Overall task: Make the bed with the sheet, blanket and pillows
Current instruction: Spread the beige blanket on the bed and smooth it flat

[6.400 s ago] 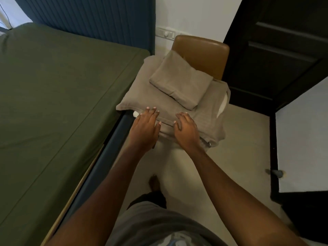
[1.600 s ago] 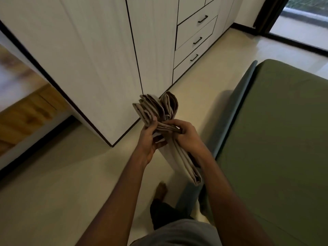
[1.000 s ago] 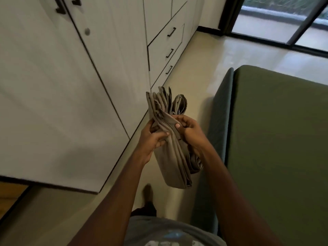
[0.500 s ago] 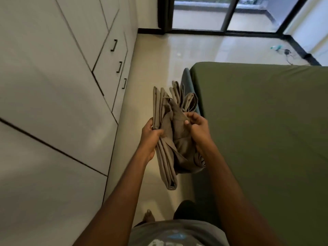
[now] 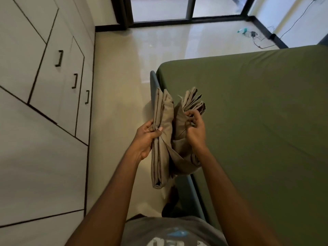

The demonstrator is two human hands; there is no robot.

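A folded taupe sheet (image 5: 164, 139) hangs in front of me, split into two bundles. My left hand (image 5: 146, 137) grips the left bundle, thumb across its front. My right hand (image 5: 194, 128) pinches the fanned folds of the right bundle. Both hands hold it over the near left corner of the bed (image 5: 257, 121), whose mattress wears a dark green cover. No pillows or blanket are in view.
White wardrobe doors and drawers with black handles (image 5: 74, 80) line the left side. A strip of glossy floor (image 5: 124, 77) runs between them and the bed. Dark-framed glass doors (image 5: 190, 9) stand at the far end; a cable and small items (image 5: 252, 34) lie on the floor.
I have carried the folded sheet from the chair to the bed's corner and turned toward the bed. My hands have pulled the folds apart into two bundles.
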